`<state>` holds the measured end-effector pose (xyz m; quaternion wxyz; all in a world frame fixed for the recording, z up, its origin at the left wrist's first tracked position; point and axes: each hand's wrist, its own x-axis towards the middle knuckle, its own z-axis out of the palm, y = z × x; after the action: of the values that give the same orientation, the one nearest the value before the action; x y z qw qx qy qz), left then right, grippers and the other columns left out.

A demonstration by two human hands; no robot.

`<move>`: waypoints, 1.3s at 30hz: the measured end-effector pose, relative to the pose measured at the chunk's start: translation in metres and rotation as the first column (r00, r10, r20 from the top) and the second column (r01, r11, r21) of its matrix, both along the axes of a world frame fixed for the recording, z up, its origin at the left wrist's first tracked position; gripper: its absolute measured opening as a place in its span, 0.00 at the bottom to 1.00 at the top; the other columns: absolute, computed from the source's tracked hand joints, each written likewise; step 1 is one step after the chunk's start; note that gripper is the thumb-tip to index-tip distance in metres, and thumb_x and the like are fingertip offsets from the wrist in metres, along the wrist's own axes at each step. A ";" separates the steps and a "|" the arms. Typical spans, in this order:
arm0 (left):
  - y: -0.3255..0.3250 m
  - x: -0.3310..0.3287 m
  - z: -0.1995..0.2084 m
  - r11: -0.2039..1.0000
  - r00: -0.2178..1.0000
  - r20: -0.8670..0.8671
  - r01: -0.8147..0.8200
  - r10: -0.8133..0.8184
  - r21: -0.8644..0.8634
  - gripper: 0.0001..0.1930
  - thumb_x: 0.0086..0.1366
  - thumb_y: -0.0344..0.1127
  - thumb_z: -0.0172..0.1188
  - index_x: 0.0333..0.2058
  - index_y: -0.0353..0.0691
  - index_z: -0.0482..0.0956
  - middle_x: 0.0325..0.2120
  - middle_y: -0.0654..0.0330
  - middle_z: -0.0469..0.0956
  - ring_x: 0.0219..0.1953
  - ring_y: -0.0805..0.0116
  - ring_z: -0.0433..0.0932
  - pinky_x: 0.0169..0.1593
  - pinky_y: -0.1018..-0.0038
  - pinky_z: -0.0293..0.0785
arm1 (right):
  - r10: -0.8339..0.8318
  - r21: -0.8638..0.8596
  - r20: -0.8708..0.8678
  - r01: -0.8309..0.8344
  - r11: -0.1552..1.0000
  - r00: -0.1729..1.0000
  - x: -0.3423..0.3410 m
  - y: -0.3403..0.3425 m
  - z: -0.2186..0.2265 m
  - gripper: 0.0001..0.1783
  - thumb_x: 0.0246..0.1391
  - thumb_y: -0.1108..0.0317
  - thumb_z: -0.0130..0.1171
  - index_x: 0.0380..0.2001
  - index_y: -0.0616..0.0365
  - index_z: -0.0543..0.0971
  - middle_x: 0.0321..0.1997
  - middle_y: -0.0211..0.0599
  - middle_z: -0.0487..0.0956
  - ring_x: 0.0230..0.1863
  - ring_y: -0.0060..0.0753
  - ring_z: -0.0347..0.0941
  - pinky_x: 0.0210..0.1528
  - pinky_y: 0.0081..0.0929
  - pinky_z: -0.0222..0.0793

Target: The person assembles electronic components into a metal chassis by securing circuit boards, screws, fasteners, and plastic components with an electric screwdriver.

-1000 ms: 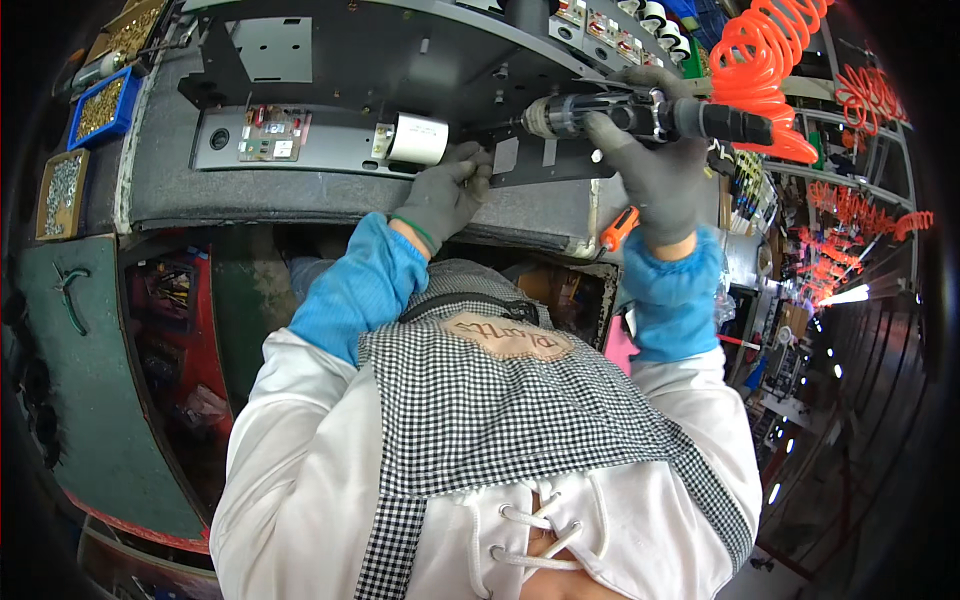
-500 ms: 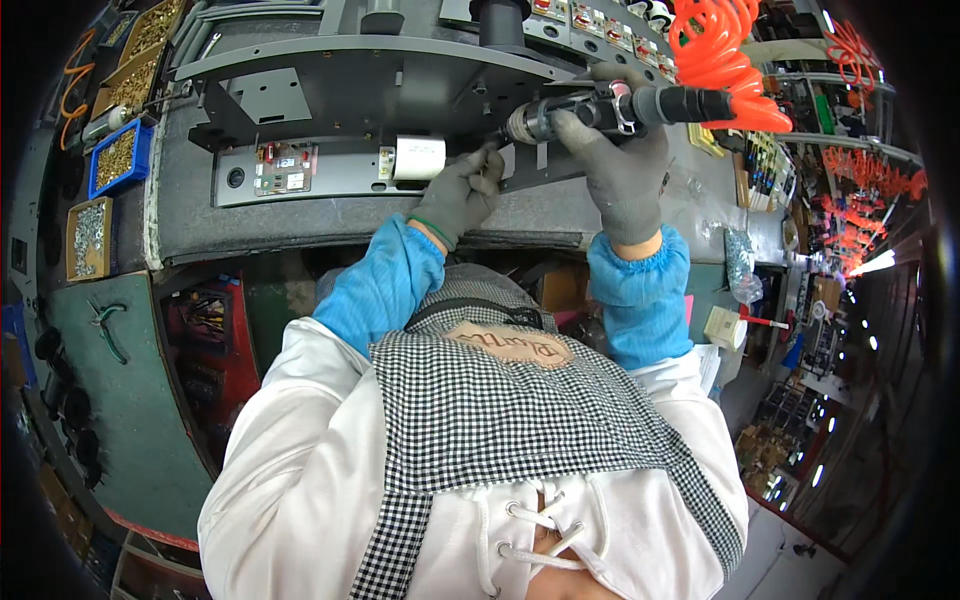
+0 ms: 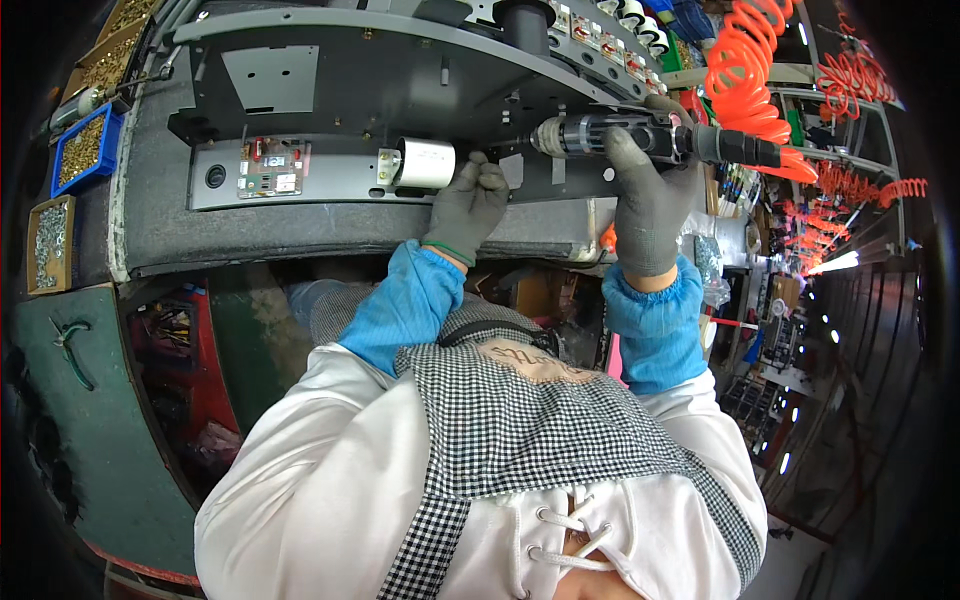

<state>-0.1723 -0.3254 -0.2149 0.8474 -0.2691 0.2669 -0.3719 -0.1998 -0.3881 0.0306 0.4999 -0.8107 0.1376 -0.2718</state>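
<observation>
My right hand [image 3: 652,205], in a grey glove, is wrapped round a dark pneumatic screwdriver [image 3: 605,137] that lies level, its nose pointing left along the grey metal chassis [image 3: 400,85]. My left hand [image 3: 466,208], gloved too, has its fingers bent together just right of a white cylindrical capacitor [image 3: 427,163]. Whatever those fingertips pinch, if anything, is too small to make out. The capacitor is on the chassis's flat near strip, with a small circuit board [image 3: 273,168] farther left. Between the left fingertips and the tool's nose is a gap.
An orange coiled hose [image 3: 750,60] hangs at the upper right, behind the tool. At the left stand a blue bin of brass-coloured parts [image 3: 84,150] and a box of silver parts [image 3: 50,243]. Green-handled pliers [image 3: 70,352] lie on a green surface [image 3: 95,430].
My right hand and the screwdriver have drawn rightward, away from my left fingertips. My left hand stays beside the capacitor. The whole view has shifted a little.
</observation>
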 end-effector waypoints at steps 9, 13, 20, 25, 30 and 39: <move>0.010 0.003 -0.003 0.998 0.995 0.084 0.049 -0.047 -0.025 0.10 0.71 0.32 0.55 0.45 0.31 0.75 0.34 0.57 0.74 0.34 0.68 0.71 0.36 0.77 0.73 | 0.171 -0.088 -0.061 -0.176 0.980 0.983 0.004 -0.011 0.014 0.35 0.48 0.75 0.69 0.60 0.64 0.70 0.48 0.40 0.79 0.46 0.26 0.76 0.50 0.27 0.76; 0.021 -0.001 -0.010 0.996 0.989 0.127 0.068 -0.074 0.050 0.11 0.72 0.29 0.51 0.48 0.29 0.73 0.38 0.54 0.76 0.36 0.65 0.74 0.39 0.76 0.76 | 0.282 -0.162 -0.218 -0.320 0.933 0.934 0.015 -0.015 0.030 0.35 0.46 0.74 0.70 0.60 0.65 0.71 0.49 0.42 0.79 0.48 0.29 0.78 0.53 0.28 0.76; 0.029 -0.006 -0.012 0.961 0.953 0.263 0.079 -0.151 0.267 0.15 0.72 0.23 0.46 0.55 0.30 0.70 0.48 0.50 0.77 0.43 0.61 0.79 0.46 0.72 0.82 | 0.520 0.047 -0.175 -0.521 0.852 0.836 0.021 -0.050 0.019 0.32 0.45 0.79 0.71 0.56 0.62 0.73 0.45 0.37 0.81 0.47 0.26 0.79 0.50 0.25 0.77; 0.031 -0.006 -0.010 0.935 0.953 0.230 0.111 -0.196 0.337 0.16 0.72 0.23 0.46 0.56 0.31 0.69 0.51 0.49 0.77 0.44 0.61 0.81 0.46 0.73 0.83 | 0.480 -0.068 0.179 -0.476 0.877 0.859 0.033 -0.028 0.011 0.38 0.42 0.84 0.68 0.59 0.63 0.68 0.51 0.43 0.79 0.50 0.35 0.80 0.54 0.31 0.79; 0.031 -0.002 -0.003 0.937 0.955 0.211 0.133 -0.208 0.322 0.12 0.71 0.22 0.48 0.52 0.34 0.71 0.48 0.48 0.78 0.42 0.61 0.81 0.45 0.72 0.84 | 0.469 -0.132 0.117 -0.454 0.881 0.875 0.038 -0.047 0.013 0.18 0.50 0.75 0.64 0.46 0.64 0.76 0.40 0.44 0.84 0.45 0.32 0.81 0.54 0.35 0.77; 0.034 0.002 -0.009 0.925 0.928 0.272 0.149 -0.253 0.351 0.14 0.74 0.26 0.46 0.54 0.30 0.70 0.44 0.48 0.79 0.41 0.62 0.82 0.43 0.73 0.85 | 0.488 -0.138 0.106 -0.473 0.870 0.867 0.037 -0.044 0.011 0.12 0.52 0.72 0.63 0.40 0.63 0.79 0.38 0.44 0.85 0.43 0.30 0.81 0.59 0.35 0.71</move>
<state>-0.1706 -0.2918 -0.2240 0.8682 -0.0349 0.2132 -0.4468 -0.1626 -0.4322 0.0420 0.5158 -0.8244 -0.1181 -0.2007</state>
